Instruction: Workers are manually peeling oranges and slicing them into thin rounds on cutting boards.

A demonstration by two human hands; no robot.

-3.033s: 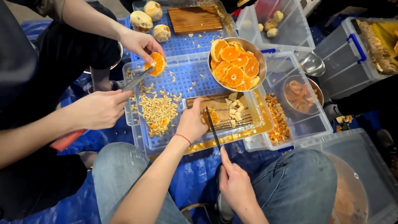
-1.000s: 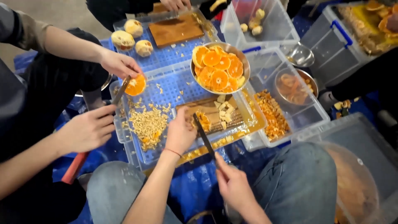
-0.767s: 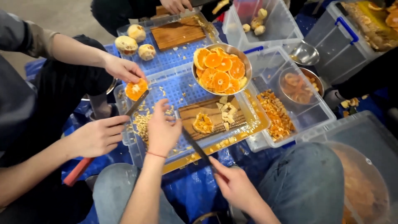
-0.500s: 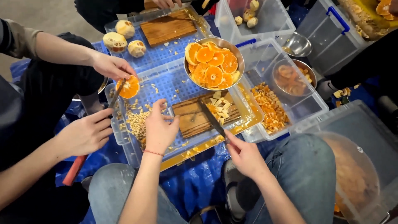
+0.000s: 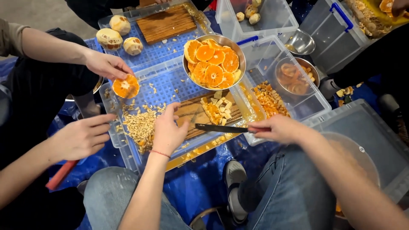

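**A:** So where's the knife point(image 5: 221, 127) in this one?

**B:** Lying pretty much flat and sideways over the near edge of the wooden cutting board point(image 5: 200, 115). Long axis runs left-right, dark blade tip pointing toward the person's left, handle end off to the right.

**A:** Who's got it?

**B:** The right hand point(image 5: 277, 129), fingers curled closed around the handle, so the blade sticks out to the left of that hand. The tip stops just short of the left hand point(image 5: 169, 132), which sits palm down with fingers spread on the left end of the board.

**A:** What's on the board?

**B:** A small heap of chopped orange pieces point(image 5: 215, 110), just beyond the blade. The board rests on a blue perforated crate lid point(image 5: 164, 81), and there's a scatter of pale seeds point(image 5: 140, 125) just left of the left hand.

**A:** And further out?

**B:** A metal bowl of orange halves point(image 5: 214, 61) right behind the board. To the left, another person's hand point(image 5: 106, 66) holds a cut orange half point(image 5: 126, 86), and their other hand point(image 5: 81, 137) hovers open lower down. A second wooden board point(image 5: 166, 23) and a few peeled whole fruits point(image 5: 119, 34) sit at the far side. Clear plastic bins point(image 5: 289, 85) on the right, one with diced peel.
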